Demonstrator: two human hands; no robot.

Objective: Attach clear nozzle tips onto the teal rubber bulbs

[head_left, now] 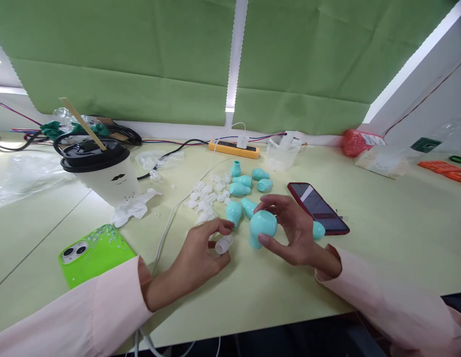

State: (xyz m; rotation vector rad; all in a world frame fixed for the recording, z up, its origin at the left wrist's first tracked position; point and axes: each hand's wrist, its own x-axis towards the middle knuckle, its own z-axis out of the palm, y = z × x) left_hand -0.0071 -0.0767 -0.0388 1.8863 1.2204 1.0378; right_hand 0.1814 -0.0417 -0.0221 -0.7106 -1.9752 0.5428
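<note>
Over pale table (pixel 394 243), pinches clear cap (pixel 222 245) in left hand (pixel 195 253), turquoise bottle (pixel 263 224) in right hand (pixel 295 230); risks dropping bottle, given glossy surface, fingertip hold.

Just left of the red-edged phone (pixel 319 206), the right hand (pixel 294 233) covers part of the turquoise vase (pixel 263 224) it holds, whose mouth faces out of sight. Farther left of the phone, the left hand (pixel 199 248) partly hides a clear plastic piece (pixel 223 245). Beside the phone, another turquoise piece (pixel 318 230) is partly behind the right hand; the phone's screen is unreadable. Right of the phone, the orange pieces (pixel 442 167) run out of view.
</note>
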